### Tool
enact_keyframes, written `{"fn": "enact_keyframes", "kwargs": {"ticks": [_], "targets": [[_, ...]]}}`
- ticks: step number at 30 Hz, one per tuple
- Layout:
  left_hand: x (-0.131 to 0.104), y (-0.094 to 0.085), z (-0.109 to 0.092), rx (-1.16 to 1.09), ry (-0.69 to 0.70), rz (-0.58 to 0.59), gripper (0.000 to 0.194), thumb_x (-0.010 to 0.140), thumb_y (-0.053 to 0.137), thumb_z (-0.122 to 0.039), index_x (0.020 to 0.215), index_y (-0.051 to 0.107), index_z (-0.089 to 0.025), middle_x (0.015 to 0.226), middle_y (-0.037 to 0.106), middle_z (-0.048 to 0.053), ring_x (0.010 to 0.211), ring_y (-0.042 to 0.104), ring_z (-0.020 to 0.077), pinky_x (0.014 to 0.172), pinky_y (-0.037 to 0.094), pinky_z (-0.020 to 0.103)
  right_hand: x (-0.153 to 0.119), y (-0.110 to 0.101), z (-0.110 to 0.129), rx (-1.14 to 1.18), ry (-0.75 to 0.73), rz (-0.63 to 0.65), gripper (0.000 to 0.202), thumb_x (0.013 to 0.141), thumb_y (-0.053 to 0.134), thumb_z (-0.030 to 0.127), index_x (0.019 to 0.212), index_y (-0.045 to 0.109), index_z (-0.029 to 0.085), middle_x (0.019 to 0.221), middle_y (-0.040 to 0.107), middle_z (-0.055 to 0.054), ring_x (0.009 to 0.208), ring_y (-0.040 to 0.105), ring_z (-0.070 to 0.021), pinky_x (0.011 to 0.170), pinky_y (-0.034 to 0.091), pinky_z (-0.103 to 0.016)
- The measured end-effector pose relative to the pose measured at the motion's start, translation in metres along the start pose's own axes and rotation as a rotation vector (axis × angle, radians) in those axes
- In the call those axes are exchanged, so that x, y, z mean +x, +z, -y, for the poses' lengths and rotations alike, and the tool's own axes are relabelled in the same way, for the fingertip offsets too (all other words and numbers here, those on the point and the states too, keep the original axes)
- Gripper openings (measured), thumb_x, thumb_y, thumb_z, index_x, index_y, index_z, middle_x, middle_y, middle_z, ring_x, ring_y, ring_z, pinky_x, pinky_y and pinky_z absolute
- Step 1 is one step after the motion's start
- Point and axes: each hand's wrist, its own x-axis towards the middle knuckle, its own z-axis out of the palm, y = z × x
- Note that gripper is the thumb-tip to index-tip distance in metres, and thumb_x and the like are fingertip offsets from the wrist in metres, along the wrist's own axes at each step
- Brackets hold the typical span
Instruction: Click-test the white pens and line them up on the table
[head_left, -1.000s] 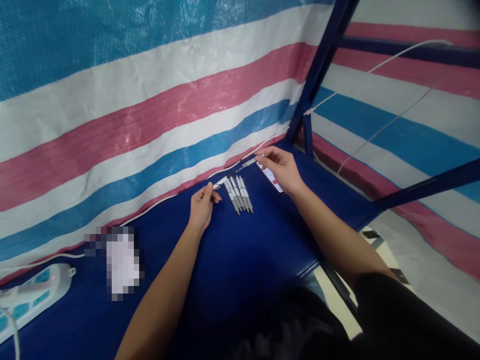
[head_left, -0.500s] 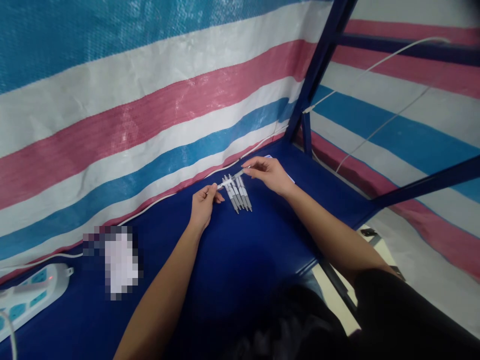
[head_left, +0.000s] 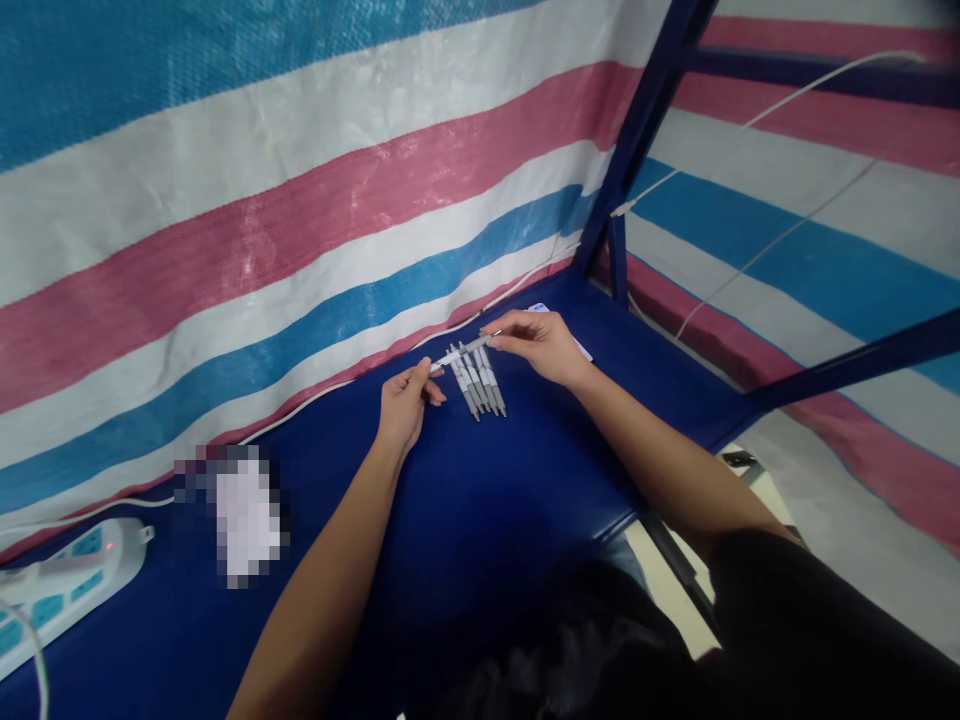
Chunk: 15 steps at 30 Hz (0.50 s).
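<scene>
Between my two hands a white and grey pen (head_left: 459, 353) is held up lengthwise. My left hand (head_left: 406, 403) pinches its white end between thumb and finger, and my right hand (head_left: 541, 345) pinches the grey end. Just below and behind the held pen, several similar pens (head_left: 484, 385) lie side by side on the blue surface (head_left: 480, 500), their grey tips pointing toward me. The held pen hides part of their upper ends.
A white power strip (head_left: 82, 580) with a lit red light is at the lower left, beside a pixelated pale item (head_left: 247, 520). A white cable runs along the striped sheet (head_left: 337, 200). Dark blue frame bars (head_left: 637, 130) rise at the right. A pale card-like item lies behind my right hand.
The camera view has shifted slightly. Both hands keep hold of the same pen, which now appears a little flatter in angle; the row of pens looks unchanged.
</scene>
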Motion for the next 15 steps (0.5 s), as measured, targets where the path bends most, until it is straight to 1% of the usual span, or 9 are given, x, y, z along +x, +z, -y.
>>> {"fn": "enact_keyframes", "kwargs": {"ticks": [2,5,8,10,12,14,15], "targets": [[-0.001,0.0,0.0,0.014,-0.001,0.007,0.05,0.093,0.084,-0.051,0.057,0.072,-0.019,0.05,0.06,0.004,0.052,0.057,0.0137,0.055,0.045,0.028,0.0,-0.001,0.0,0.039,0.044,0.004,0.034,0.077,0.096,0.05,0.096,0.086,0.024,0.089,0.078,-0.002,0.077,0.064,-0.0162,0.075,0.054,-0.035],[-0.001,-0.002,0.0,0.003,0.015,0.019,0.049,0.091,0.086,-0.051,0.057,0.071,-0.019,0.05,0.059,0.003,0.052,0.057,0.0131,0.059,0.048,0.029,0.001,-0.002,-0.004,0.072,0.14,0.033,0.034,0.075,0.096,0.047,0.095,0.084,0.022,0.08,0.074,0.0,0.07,0.06,-0.0135,0.067,0.052,-0.032],[0.0,-0.003,0.0,-0.018,0.054,0.009,0.049,0.089,0.088,-0.051,0.057,0.069,-0.019,0.05,0.059,0.002,0.054,0.057,0.012,0.065,0.052,0.029,0.002,0.001,-0.009,0.073,0.152,0.002,0.038,0.072,0.097,0.05,0.093,0.083,0.021,0.076,0.073,0.001,0.067,0.058,-0.0126,0.065,0.05,-0.031],[0.0,-0.002,0.0,-0.023,0.071,-0.015,0.049,0.088,0.088,-0.052,0.057,0.068,-0.019,0.051,0.059,0.001,0.053,0.055,0.0112,0.064,0.05,0.028,0.002,0.008,-0.01,0.08,0.144,-0.013,0.042,0.07,0.097,0.054,0.093,0.082,0.021,0.079,0.074,0.0,0.068,0.059,-0.013,0.066,0.05,-0.031],[0.0,-0.002,-0.001,-0.029,0.077,-0.058,0.047,0.086,0.089,-0.051,0.059,0.067,-0.019,0.052,0.059,0.0,0.051,0.052,0.0105,0.059,0.046,0.027,-0.001,0.018,-0.011,0.089,0.149,-0.047,0.046,0.071,0.096,0.058,0.092,0.08,0.021,0.081,0.075,-0.001,0.068,0.06,-0.0136,0.066,0.051,-0.031],[0.0,-0.001,-0.001,-0.049,0.086,-0.115,0.046,0.085,0.09,-0.049,0.06,0.065,-0.019,0.052,0.058,-0.001,0.051,0.05,0.0099,0.057,0.042,0.026,-0.005,0.029,-0.012,0.096,0.167,-0.103,0.048,0.074,0.093,0.063,0.087,0.075,0.02,0.078,0.073,-0.001,0.066,0.059,-0.0133,0.065,0.051,-0.03],[0.0,-0.002,0.0,-0.06,0.095,-0.138,0.047,0.085,0.091,-0.048,0.059,0.063,-0.02,0.052,0.057,-0.001,0.052,0.05,0.0096,0.057,0.042,0.026,-0.008,0.035,-0.012,0.095,0.185,-0.109,0.05,0.076,0.09,0.066,0.082,0.071,0.021,0.075,0.072,-0.001,0.064,0.058,-0.0128,0.063,0.049,-0.029]]}}
